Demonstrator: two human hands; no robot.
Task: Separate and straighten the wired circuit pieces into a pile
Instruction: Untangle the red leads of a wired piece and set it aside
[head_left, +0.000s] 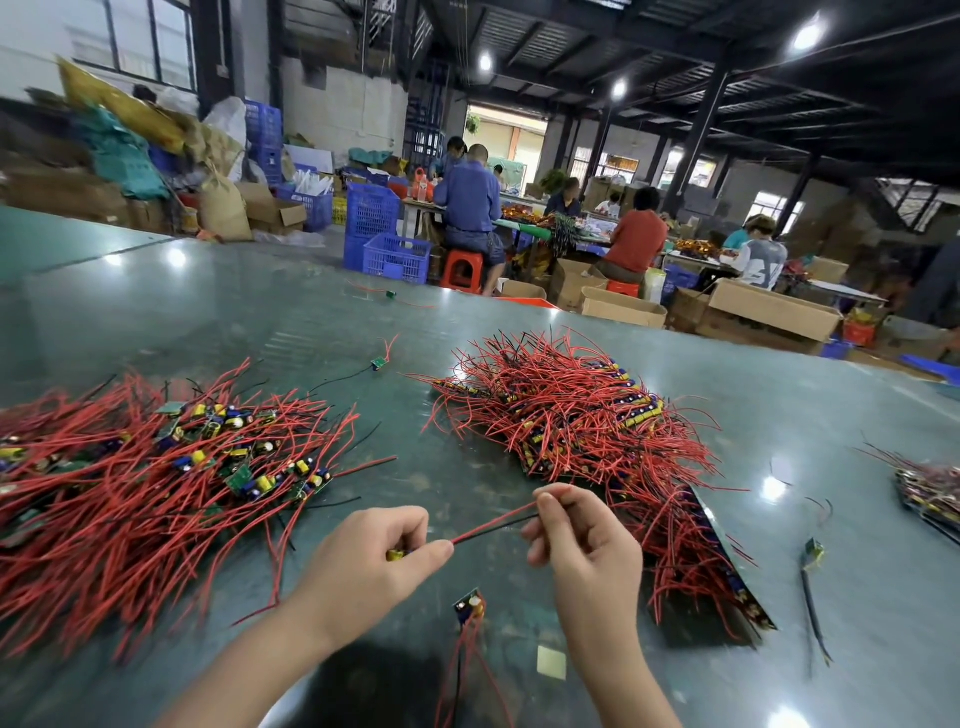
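Tabletop (260, 312) carries two heaps: tangled pile (156, 467) off to your left as feed stock, sorted stack (582, 415) to your right with wires combed one way, so finished pieces likely land there. Your left hand (363, 561) pinches the circuit piece (396, 555) at its board end as an anchor, while your right hand (582, 540) pinches the red and black wires (493, 525) farther out, holding them taut between both grips, probably to draw them straight. One loose piece (470, 605) lies on the tabletop just below your hands, wires trailing toward you.
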